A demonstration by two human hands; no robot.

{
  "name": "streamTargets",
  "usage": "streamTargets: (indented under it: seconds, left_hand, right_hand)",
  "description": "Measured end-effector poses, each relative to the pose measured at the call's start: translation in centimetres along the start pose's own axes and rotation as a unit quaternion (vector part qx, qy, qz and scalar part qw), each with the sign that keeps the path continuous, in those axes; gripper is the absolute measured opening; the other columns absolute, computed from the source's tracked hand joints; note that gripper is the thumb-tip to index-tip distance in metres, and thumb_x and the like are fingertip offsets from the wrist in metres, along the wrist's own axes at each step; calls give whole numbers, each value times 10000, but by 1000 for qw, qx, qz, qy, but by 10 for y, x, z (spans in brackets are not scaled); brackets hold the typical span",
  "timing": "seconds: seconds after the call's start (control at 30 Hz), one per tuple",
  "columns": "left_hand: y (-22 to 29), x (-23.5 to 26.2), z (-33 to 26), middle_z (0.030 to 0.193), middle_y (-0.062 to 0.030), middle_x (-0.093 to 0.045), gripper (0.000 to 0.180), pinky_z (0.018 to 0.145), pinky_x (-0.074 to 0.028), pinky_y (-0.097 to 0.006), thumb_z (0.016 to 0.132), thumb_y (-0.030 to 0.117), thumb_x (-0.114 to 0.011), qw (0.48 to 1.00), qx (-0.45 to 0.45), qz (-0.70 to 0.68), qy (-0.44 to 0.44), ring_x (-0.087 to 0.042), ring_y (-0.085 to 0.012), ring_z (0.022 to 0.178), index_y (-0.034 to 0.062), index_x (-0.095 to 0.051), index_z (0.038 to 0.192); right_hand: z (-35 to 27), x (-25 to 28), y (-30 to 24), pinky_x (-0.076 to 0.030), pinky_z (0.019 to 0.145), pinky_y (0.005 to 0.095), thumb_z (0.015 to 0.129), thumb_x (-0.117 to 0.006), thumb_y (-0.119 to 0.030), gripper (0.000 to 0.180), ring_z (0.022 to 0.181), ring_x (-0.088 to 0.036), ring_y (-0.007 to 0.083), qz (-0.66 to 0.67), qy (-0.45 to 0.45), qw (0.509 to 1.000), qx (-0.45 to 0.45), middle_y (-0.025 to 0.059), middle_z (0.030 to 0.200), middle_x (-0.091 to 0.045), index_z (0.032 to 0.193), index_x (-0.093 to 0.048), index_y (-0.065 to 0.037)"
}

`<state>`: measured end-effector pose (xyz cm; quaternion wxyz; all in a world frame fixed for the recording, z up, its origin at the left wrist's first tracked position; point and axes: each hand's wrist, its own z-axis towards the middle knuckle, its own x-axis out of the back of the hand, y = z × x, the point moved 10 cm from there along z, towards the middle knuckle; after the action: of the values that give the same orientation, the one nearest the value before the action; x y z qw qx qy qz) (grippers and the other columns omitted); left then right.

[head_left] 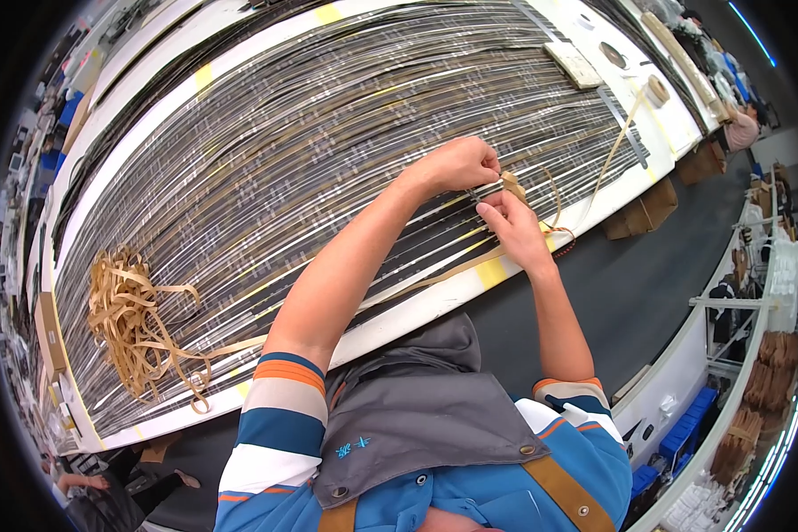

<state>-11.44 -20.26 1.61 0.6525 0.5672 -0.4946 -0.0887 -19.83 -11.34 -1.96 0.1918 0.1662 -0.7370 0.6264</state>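
Observation:
Long narrow strips in black, grey, white and brown lie side by side along the table under my hands. My left hand is closed above the strips, fingertips drawn together. Just below it, my right hand pinches with thumb and index finger close to a thin dark bit of strip. What either hand holds is too small to make out. A tan piece of ribbon stands up between the two hands, its lower end hidden. One tan band runs along the table's near edge.
A tangled heap of tan ribbon lies on the left end of the white table. Toward the right end are a pale block, a metal ruler and a tan roll. A brown carton stands below the edge.

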Motion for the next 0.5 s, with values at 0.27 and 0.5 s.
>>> streamTargets:
  seconds: [0.27,0.5]
  left_hand:
    - [-9,-2,1,771,-64,-662,221,664,-458,-338,858,219,-678,999,13,-43,0,-575,-162,712,23,-711,954]
    - [-19,-2,-21,733,-24,-617,184,650,-436,-312,868,217,-681,993,89,-69,-20,-538,-129,692,36,-695,899]
  right_hand:
    - [-17,21,-28,-370,527,187,964,-605,-137,178,605,-452,39,250,-208,945,-21,-25,755,-536,1076,-608,2]
    - [56,104,-51,-309,477,176,978,-616,-195,234,550,-432,11,114,52,989,77,-54,703,-520,1112,-595,-4]
